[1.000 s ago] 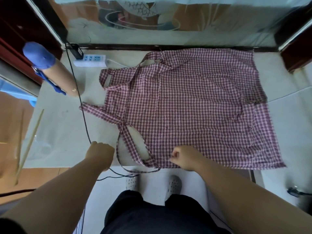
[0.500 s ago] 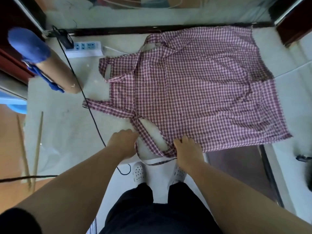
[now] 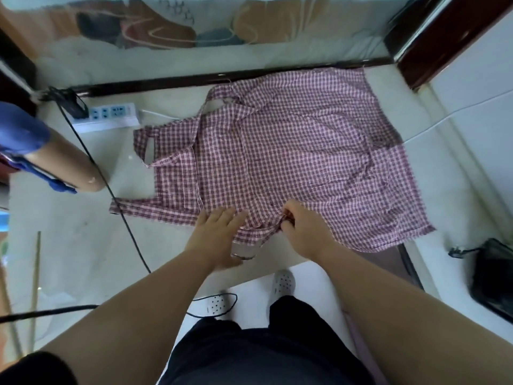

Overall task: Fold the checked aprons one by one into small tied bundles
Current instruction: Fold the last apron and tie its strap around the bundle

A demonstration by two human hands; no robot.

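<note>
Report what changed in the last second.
Both hands went forward onto the checked apron's near edge. The left hand opened from a fist and now presses flat on the cloth; the right hand pinches a bunched fold there. The apron's far part stays spread on the table, power strip beside it.

Likely a home room. Pale worktop [image 3: 83, 232] with power strip [image 3: 111, 117], dark wooden frame [image 3: 444, 37] behind. Person wears perforated clogs [image 3: 283, 282].

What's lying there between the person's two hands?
Only cloth: the rumpled near edge of the checked apron, seen from the head camera. The left hand rests flat on it; the right hand pinches a bunched fold.
</note>
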